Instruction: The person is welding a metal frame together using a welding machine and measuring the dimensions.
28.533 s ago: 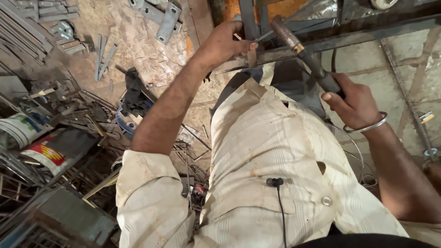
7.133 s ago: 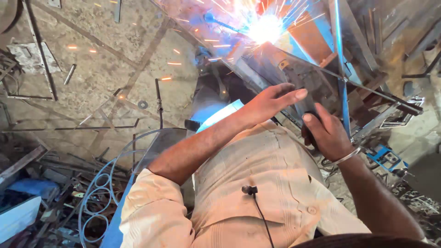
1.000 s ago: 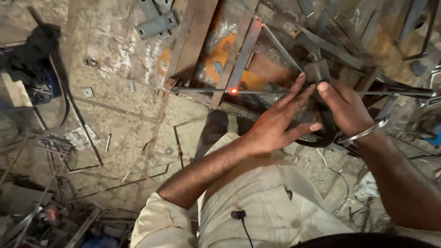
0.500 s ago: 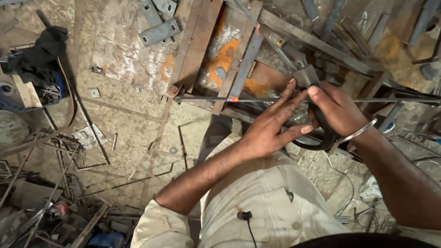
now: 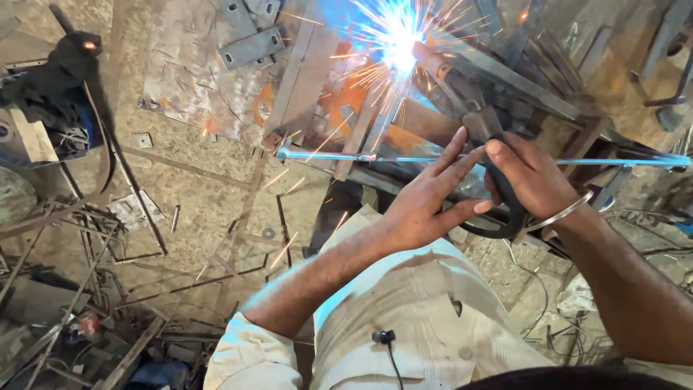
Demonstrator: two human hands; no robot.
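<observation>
Arc now lit, sparks [image 5: 393, 36] flying.
Right hand [image 5: 530, 177] clamped on electrode holder [image 5: 498, 180]; left hand [image 5: 426, 202] open, fingers still spread beside it.

Black welding holder [image 5: 498, 198] — blue-white sparks [image 5: 393, 32]

The weld point [image 5: 395, 45] at twelve o'clock was lost in white-blue glare, so the electrode tip and the joint under it could not be made out. The handle of the electrode holder [image 5: 498, 189] was mostly covered by the right hand [image 5: 533, 175], and the left hand [image 5: 426, 202] masked its near side. The thin steel rod [image 5: 476, 159] passed behind both hands and ran off the edge at three o'clock. The right forearm was cut off at four o'clock. The person's head showed only as a dark sliver at six o'clock. The clutter at eight o'clock was too tangled and dim to identify.
</observation>
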